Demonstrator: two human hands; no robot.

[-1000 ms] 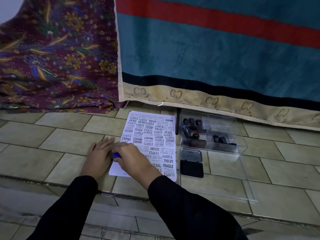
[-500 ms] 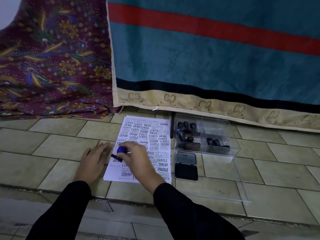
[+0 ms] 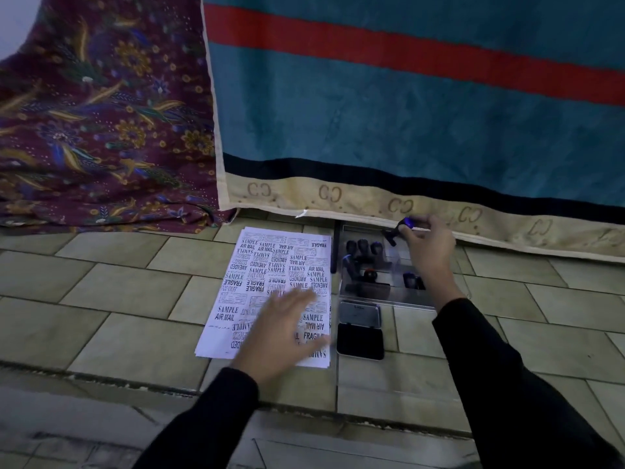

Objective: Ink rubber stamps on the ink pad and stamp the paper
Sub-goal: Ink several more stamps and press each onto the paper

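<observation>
Tiled floor [image 3: 101, 299]: my right hand [image 3: 427, 245] pinches the blue stamp [image 3: 404, 225] over the far edge of the clear box [image 3: 389, 292], left hand [image 3: 280, 336] spread over the paper [image 3: 243, 289]; I'd seat it upright.

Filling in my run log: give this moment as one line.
right hand: holds blue-handled stamp above clear stamp box | left hand: open over stamped paper | ink pad: open, beside paper

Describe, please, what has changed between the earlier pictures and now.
The right hand, still pinching the blue stamp, carried it off the paper to above the clear box. The left hand moved right, from the paper's edge over the sheet. Paper, ink pad and box stayed put.
</observation>
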